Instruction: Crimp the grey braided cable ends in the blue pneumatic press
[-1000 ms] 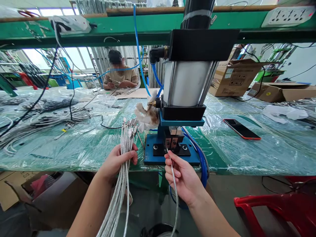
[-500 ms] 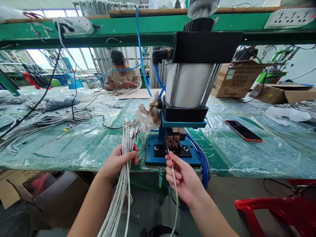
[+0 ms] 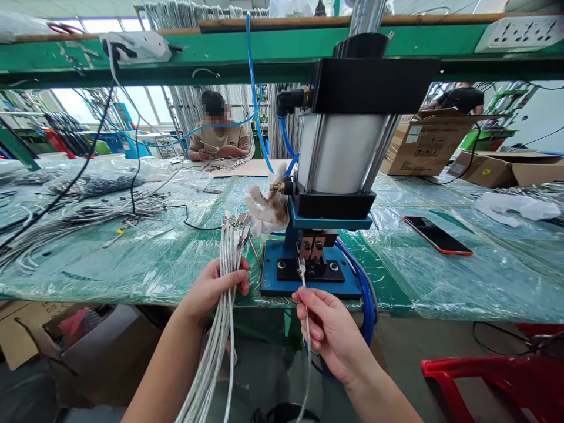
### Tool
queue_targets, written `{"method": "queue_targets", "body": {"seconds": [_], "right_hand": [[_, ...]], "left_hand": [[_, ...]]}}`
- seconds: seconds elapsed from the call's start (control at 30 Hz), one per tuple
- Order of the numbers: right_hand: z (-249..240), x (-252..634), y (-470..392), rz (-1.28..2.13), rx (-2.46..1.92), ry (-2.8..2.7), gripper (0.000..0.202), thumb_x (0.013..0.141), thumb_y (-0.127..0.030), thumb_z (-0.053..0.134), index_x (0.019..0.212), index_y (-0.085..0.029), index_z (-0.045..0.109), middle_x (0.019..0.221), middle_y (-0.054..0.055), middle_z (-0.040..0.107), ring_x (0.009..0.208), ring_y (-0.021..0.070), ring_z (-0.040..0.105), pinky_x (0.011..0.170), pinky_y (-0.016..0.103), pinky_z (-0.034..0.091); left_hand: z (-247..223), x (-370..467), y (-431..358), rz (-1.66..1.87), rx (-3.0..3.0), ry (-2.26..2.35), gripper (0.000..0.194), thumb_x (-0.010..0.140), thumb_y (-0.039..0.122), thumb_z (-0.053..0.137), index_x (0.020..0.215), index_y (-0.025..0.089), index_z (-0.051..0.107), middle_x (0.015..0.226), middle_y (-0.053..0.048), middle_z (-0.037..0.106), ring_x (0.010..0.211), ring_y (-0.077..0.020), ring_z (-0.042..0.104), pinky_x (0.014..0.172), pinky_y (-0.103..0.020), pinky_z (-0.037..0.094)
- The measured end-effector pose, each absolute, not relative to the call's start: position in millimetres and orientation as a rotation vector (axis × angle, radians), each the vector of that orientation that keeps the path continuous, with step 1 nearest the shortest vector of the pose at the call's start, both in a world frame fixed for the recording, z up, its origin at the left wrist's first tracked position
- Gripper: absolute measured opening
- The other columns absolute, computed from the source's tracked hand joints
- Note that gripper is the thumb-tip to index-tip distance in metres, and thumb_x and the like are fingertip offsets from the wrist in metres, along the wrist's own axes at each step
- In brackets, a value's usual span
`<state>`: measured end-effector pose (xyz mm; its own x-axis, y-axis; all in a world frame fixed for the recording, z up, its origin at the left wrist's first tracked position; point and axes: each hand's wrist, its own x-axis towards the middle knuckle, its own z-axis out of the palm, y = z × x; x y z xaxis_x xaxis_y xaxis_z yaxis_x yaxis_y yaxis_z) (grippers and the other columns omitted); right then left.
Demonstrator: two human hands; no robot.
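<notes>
My left hand [image 3: 224, 286] is closed round a bundle of silvery braided cables [image 3: 227, 258]; their metal connector ends point up and the lengths hang down toward me. Between thumb and fingers, my right hand [image 3: 324, 320] pinches a single cable [image 3: 307, 329]. That cable's flat metal connector [image 3: 302, 266] stands upright just in front of the press tooling [image 3: 314, 247]. The pneumatic press [image 3: 339, 153] has a blue base [image 3: 268, 276], a pale cylinder and black end blocks. White wadding with brown stains [image 3: 267, 208] hangs at its left side.
An orange-edged phone [image 3: 438, 235] lies right of the press. More cables [image 3: 118, 214] are spread at the left. Blue air hoses [image 3: 363, 294] run down beside the base. Cardboard boxes [image 3: 432, 144] stand behind, and a person [image 3: 220, 132] sits across the table. A red stool [image 3: 493, 382] is at lower right.
My right hand has drawn the single cable back and down from the press, so its connector now shows. The upper die has risen a little. My left hand keeps its bundle.
</notes>
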<state>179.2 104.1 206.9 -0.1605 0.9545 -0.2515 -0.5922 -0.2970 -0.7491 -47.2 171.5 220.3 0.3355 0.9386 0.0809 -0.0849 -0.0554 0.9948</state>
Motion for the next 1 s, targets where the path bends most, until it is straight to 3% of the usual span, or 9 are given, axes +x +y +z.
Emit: {"method": "queue_targets", "body": {"seconds": [0.27, 0.57, 0.77, 1.0], "right_hand": [[214.2, 179.0, 99.3, 1.716, -0.841, -0.642, 0.033, 0.080, -0.041, 0.073, 0.087, -0.008, 0.074, 0.069, 0.009, 0.074, 0.038, 0.0044, 0.050, 0.038, 0.015, 0.031], [224.2, 181.0, 108.6, 1.874, -0.699, -0.277, 0.023, 0.090, -0.023, 0.060, 0.086, -0.005, 0.072, 0.068, 0.007, 0.074, 0.034, 0.0026, 0.044, 0.035, 0.016, 0.032], [227.5, 180.8, 123.3, 1.898, -0.654, -0.181, 0.024, 0.093, -0.018, 0.053, 0.087, -0.003, 0.069, 0.061, 0.004, 0.068, 0.034, 0.0025, 0.041, 0.034, 0.016, 0.031], [217.0, 179.9, 120.6, 1.907, -0.548, -0.261, 0.018, 0.083, -0.023, 0.070, 0.086, -0.005, 0.068, 0.052, -0.007, 0.047, 0.036, 0.0014, 0.030, 0.035, 0.016, 0.027]], "left_hand": [[219.3, -46.3, 171.9, 1.050, 1.348, 0.856, 0.024, 0.080, 0.033, 0.070, 0.093, 0.015, 0.060, 0.063, -0.002, 0.067, 0.059, -0.0147, 0.059, 0.059, -0.026, 0.043], [219.5, -46.1, 170.4, 1.054, 1.342, 0.877, 0.022, 0.081, 0.031, 0.070, 0.094, 0.016, 0.061, 0.065, -0.001, 0.066, 0.061, -0.0135, 0.059, 0.060, -0.025, 0.043], [219.2, -46.4, 169.8, 1.058, 1.360, 0.890, 0.022, 0.082, 0.031, 0.069, 0.095, 0.016, 0.060, 0.065, -0.001, 0.066, 0.061, -0.0138, 0.059, 0.061, -0.025, 0.042], [220.7, -44.8, 168.7, 1.065, 1.352, 0.898, 0.023, 0.080, 0.031, 0.070, 0.094, 0.016, 0.061, 0.065, -0.001, 0.066, 0.060, -0.0143, 0.059, 0.060, -0.026, 0.042]]}}
